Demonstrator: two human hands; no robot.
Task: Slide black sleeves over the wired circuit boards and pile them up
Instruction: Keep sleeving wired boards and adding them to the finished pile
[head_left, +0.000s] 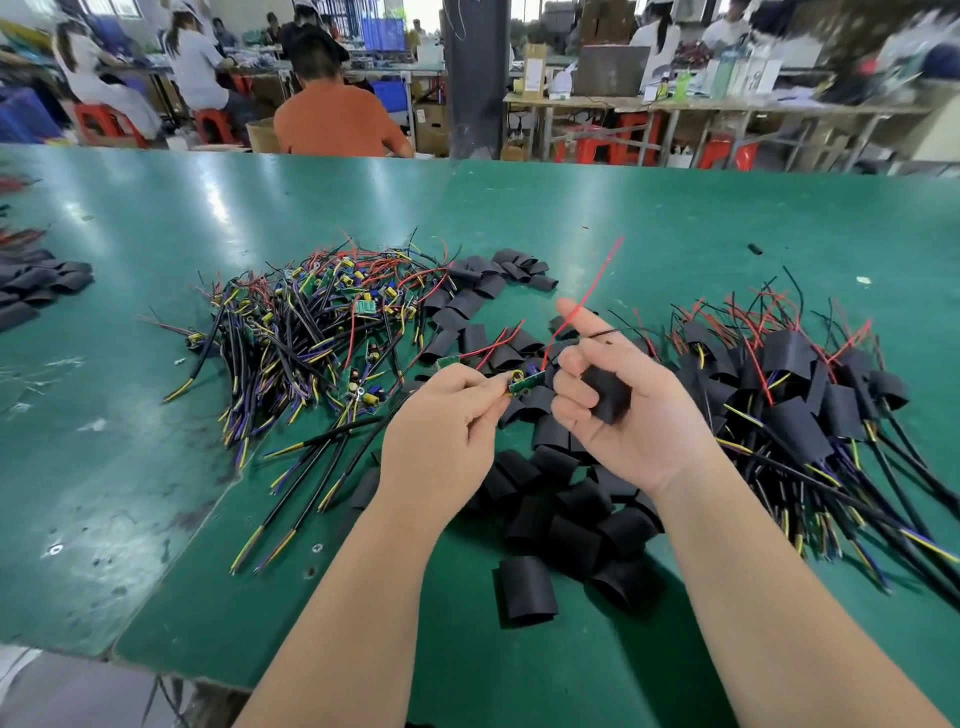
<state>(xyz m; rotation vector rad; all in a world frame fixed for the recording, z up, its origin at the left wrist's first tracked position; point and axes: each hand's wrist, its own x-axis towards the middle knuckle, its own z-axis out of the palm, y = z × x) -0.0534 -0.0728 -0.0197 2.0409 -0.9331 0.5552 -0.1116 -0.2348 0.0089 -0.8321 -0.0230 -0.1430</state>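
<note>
Board, head view: small green circuit board (522, 385), stiff and studded with parts, pinched at its near end by the left hand (441, 441), fingers curled.
Sleeve: black sleeve (609, 397), matte, soft, a flattened tube, held in the curled fingers of the right hand (639, 431); forefinger raised.
Relation: board just left of the sleeve, close to the right fingers. Its long axis points right, toward the sleeve. I cannot tell which way the sleeve's mouth faces.
Leads: thin red wire (587, 296) rises from the board past the raised forefinger.
Nearer hand: right, for threading the leads first, I judge.
Piles: bare boards (311, 322) tangled at left, loose sleeves (545, 519) between the arms, sleeved pile (795, 410) at right, all on the glossy green bench (675, 218).
</note>
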